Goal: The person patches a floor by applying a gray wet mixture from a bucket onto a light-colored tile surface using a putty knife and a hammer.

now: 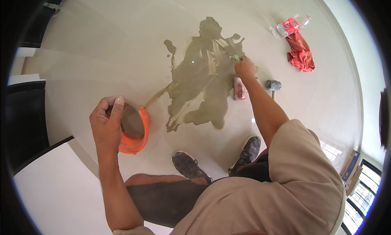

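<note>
My left hand (106, 119) grips the rim of an orange tub (143, 144), thumb on top and fingers curled over the edge. The tub is tilted, and grey-brown slurry (132, 121) shows inside it. Out over the floor, my right hand (245, 69) is closed at the right edge of a wide wet patch of the same slurry (191, 76). Something small with a green part (236, 58) pokes from its fingers; blur hides its kind. Below that hand lies a red and grey block-like tool (240, 89), apart from it.
A black-headed mallet (273, 85) lies right of my right forearm. Farther right are a clear plastic bottle (290, 27) with a red label and a crumpled red cloth (300, 52). My shoes (186, 163) stand just below the patch. A white board-like surface (53, 190) borders the lower left.
</note>
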Demonstrator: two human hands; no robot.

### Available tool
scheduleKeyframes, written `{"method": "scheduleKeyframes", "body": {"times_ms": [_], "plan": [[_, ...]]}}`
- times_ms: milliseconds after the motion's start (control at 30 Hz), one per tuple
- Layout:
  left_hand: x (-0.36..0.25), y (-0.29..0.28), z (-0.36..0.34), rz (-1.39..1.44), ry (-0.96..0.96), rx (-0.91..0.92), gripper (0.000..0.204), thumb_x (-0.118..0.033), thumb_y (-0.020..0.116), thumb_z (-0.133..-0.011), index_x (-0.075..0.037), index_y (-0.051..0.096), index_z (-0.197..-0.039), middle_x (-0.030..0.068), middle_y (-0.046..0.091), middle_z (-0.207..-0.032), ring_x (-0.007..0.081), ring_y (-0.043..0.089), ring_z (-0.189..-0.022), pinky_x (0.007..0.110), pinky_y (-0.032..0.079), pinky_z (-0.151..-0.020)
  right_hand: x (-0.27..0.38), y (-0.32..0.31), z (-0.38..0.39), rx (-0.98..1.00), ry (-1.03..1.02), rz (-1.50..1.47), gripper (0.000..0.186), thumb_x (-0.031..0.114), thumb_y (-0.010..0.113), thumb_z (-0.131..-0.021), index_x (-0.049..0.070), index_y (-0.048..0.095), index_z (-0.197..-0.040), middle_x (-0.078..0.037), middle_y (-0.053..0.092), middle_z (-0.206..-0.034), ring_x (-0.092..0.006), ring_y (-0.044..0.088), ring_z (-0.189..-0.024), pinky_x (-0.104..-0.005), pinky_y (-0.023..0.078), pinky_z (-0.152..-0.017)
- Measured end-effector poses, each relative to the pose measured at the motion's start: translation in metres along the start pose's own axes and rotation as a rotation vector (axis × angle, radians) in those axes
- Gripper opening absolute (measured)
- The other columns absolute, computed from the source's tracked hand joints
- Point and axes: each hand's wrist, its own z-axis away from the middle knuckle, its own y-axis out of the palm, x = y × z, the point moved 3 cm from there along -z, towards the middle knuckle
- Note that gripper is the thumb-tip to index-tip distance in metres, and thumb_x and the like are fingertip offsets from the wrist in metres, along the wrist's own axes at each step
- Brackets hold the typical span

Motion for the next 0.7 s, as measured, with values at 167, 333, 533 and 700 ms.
{"method": "scheduleKeyframes", "body": {"times_ms": [167,333,533,700], "plan": [[-0.007,0.003,-0.002,-0.003,0.067,0.025,0.026,-0.025,0.068,-0.099,0.0,0.073,-0.105,-0.0013,0.064,-0.084,0.0052,0.052,-0.071,0.022,0.041,-0.061,-0.008,0.011,-0.01,-0.079,-0.029,-0.045,0.038,0.034,0.061,-0.089,0.011,0.07,-0.119,-0.022,0.069,-0.12,-0.0417,0.064,-0.116,-0.051,0.05,-0.098],[-0.017,0.012,0.003,-0.037,0.004,0.029,0.027,-0.028,0.07,-0.098,-0.001,0.073,-0.1,-0.0006,0.064,-0.082,0.0081,0.055,-0.078,0.025,0.045,-0.071,0.013,0.01,-0.067,-0.013,-0.108,0.006,0.041,0.03,0.058,-0.09,0.015,0.068,-0.127,-0.017,0.069,-0.125,-0.0389,0.064,-0.119,-0.0485,0.052,-0.1],[-0.023,0.002,0.011,-0.032,-0.09,0.01,0.025,-0.026,0.069,-0.098,-0.001,0.073,-0.102,0.0,0.067,-0.086,0.0084,0.058,-0.079,0.026,0.048,-0.075,-0.018,0.003,-0.037,-0.04,-0.076,0.001,0.04,0.034,0.06,-0.091,0.015,0.07,-0.125,-0.02,0.07,-0.121,-0.0397,0.066,-0.115,-0.0478,0.052,-0.098],[-0.024,0.008,0.012,0.002,-0.051,0.017,0.024,-0.025,0.069,-0.098,-0.001,0.073,-0.101,0.0005,0.067,-0.087,0.0095,0.058,-0.081,0.027,0.049,-0.08,0.022,0.015,-0.063,0.003,-0.146,-0.033,0.039,0.032,0.057,-0.093,0.018,0.07,-0.127,-0.018,0.07,-0.121,-0.0385,0.065,-0.117,-0.0482,0.052,-0.1]]}}
